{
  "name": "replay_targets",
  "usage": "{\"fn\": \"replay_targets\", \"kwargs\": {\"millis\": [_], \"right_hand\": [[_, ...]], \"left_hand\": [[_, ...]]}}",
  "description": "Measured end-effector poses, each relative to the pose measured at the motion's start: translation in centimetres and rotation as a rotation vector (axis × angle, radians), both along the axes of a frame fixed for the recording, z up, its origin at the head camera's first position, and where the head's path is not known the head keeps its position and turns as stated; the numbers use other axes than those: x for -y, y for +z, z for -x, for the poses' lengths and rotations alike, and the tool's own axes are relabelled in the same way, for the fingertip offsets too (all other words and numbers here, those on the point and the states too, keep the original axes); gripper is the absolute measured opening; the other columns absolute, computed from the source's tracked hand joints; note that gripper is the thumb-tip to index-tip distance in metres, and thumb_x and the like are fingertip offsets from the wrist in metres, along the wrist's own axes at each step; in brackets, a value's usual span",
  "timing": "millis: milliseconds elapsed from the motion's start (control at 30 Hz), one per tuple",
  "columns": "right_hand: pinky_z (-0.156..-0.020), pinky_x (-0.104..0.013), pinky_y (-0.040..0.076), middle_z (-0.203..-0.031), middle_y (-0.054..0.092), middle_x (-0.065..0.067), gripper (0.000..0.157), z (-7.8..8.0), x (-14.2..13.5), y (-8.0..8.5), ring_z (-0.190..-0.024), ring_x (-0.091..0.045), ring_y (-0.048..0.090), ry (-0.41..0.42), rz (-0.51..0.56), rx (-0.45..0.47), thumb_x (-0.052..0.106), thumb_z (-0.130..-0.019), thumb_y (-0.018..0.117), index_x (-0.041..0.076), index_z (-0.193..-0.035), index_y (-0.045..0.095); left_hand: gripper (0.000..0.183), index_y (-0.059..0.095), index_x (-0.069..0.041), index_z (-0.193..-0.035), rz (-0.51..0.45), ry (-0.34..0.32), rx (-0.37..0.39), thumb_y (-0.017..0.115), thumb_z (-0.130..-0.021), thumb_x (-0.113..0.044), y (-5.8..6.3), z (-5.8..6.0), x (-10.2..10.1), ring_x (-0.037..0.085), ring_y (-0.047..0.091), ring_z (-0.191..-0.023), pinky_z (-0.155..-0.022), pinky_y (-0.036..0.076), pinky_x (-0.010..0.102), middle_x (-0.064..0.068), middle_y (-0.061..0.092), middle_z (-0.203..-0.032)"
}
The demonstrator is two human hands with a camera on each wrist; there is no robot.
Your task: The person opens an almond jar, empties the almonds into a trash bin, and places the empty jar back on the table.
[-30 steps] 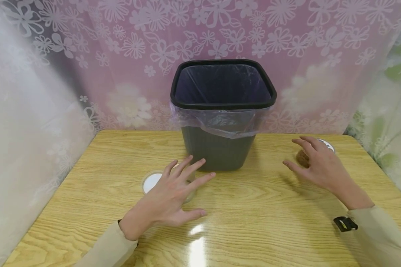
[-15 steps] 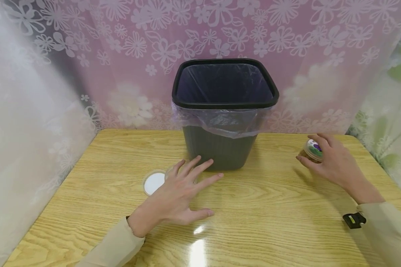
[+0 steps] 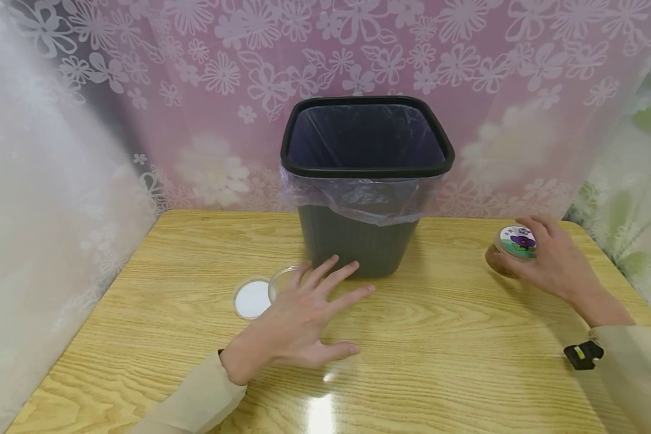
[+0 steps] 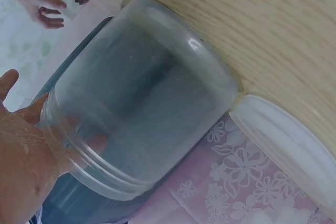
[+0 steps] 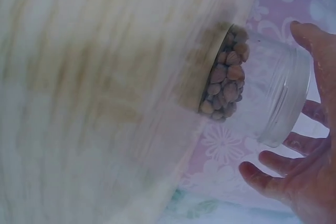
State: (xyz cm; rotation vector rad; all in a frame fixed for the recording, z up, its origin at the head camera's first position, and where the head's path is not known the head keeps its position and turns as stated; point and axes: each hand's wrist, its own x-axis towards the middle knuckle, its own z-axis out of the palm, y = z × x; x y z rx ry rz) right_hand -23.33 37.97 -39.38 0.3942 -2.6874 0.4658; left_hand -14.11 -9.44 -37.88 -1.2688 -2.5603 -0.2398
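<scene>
My left hand [image 3: 301, 322] has its fingers spread beside a clear plastic jar [image 4: 142, 98], with the jar's open neck nearest the hand in the left wrist view. Only a curved rim of that jar shows past the hand in the head view. A white-centred lid [image 3: 252, 299] lies flat beside it. At the right, my right hand [image 3: 561, 265] is spread loosely around the top of a second clear jar [image 5: 257, 82]. Small brown nut-like pieces [image 5: 228, 80] fill its bottom, and its round top [image 3: 518, 243] bears a purple-flower label. Finger contact there is unclear.
A dark grey waste bin [image 3: 355, 241] with a black rim and a purplish plastic liner stands at the middle back of the wooden table [image 3: 439, 361]. Floral curtains [image 3: 206, 90] hang close behind and at both sides.
Both hands have shifted rightward. My right hand uncovers more of the labelled jar top, and the rim of the jar near my left hand now shows.
</scene>
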Motion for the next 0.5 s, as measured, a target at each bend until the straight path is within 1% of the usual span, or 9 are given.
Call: {"fn": "replay_targets", "kwargs": {"millis": [167, 267, 400, 500], "right_hand": [[-0.082, -0.075, 0.041, -0.142, 0.037, -0.043, 0.093, 0.3, -0.6, -0.2, -0.118, -0.061, 0.043, -0.047, 0.038, 0.156, 0.038, -0.081, 0.085, -0.006, -0.149, 0.038], [-0.082, -0.075, 0.04, -0.137, 0.036, -0.048, 0.101, 0.6, -0.9, -0.5, -0.115, -0.063, 0.042, -0.067, 0.045, 0.23, 0.042, -0.081, 0.085, -0.009, -0.151, 0.033], [-0.08, -0.074, 0.042, -0.131, 0.039, -0.049, 0.104, 0.7, -1.1, -0.9, -0.111, -0.064, 0.045, -0.064, 0.045, 0.274, 0.043, -0.082, 0.084, -0.012, -0.151, 0.029], [-0.079, -0.073, 0.043, -0.13, 0.039, -0.049, 0.105, 0.7, -1.2, -1.1, -0.111, -0.064, 0.045, -0.066, 0.05, 0.294, 0.044, -0.083, 0.082, -0.013, -0.152, 0.027]], "left_hand": [[0.083, 0.028, -0.036, -0.161, 0.017, -0.018, 0.022, 0.055, -0.091, -0.071, -0.1, -0.1, -0.7, 0.041, 0.029, -0.154, -0.11, 0.037, 0.072, 0.008, 0.026, -0.169], [0.082, 0.029, -0.036, -0.161, 0.029, -0.019, 0.02, 0.054, -0.091, -0.072, -0.1, -0.1, -1.0, 0.041, 0.029, -0.154, -0.111, 0.036, 0.072, 0.009, 0.026, -0.169], [0.083, 0.031, -0.036, -0.161, 0.038, -0.018, -0.017, 0.055, -0.09, -0.072, 0.2, -0.1, -1.3, 0.041, 0.029, -0.154, -0.111, 0.037, 0.07, 0.009, 0.026, -0.169], [0.084, 0.03, -0.036, -0.161, 0.045, -0.021, -0.032, 0.054, -0.09, -0.073, 0.4, -0.1, -1.6, 0.039, 0.029, -0.154, -0.113, 0.036, 0.068, 0.007, 0.025, -0.169]]}}
